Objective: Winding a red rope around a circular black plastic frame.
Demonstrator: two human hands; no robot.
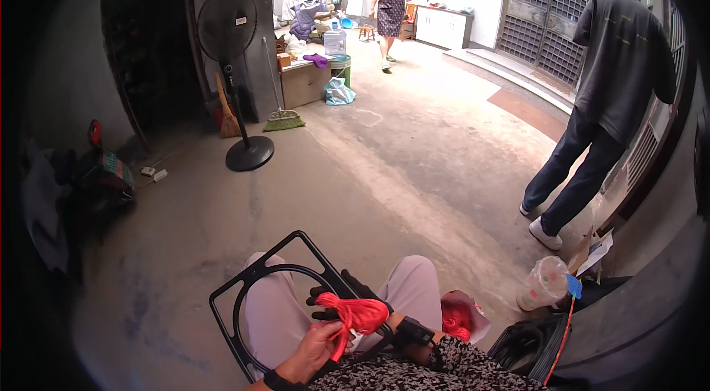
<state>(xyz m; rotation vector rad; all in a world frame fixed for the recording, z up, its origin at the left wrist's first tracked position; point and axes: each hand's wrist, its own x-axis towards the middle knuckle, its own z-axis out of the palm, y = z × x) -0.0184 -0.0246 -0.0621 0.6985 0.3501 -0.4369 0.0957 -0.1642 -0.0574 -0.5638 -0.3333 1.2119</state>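
Note:
A bundle of glossy red cord (359, 313) is between my two hands above my lap. My left hand (318, 347) is closed, pinching the gathered lower end of the bundle. My right hand (351, 286), in a black glove, is curled around the bundle's upper part, which partly hides the palm. Across my thighs leans a black frame (260, 270) with a ring inside it; its lower right part is hidden behind my hands and the cord. A black device (414, 333) is strapped at my right wrist.
More red cord (457, 321) lies in an open bag beside my right knee. Stacked black frames (526, 347) and a clear plastic-wrapped bin (546, 281) stand at the right. A person (610, 73) stands beyond; another (392, 10) is farther off. A fan (250, 153) stands ahead left.

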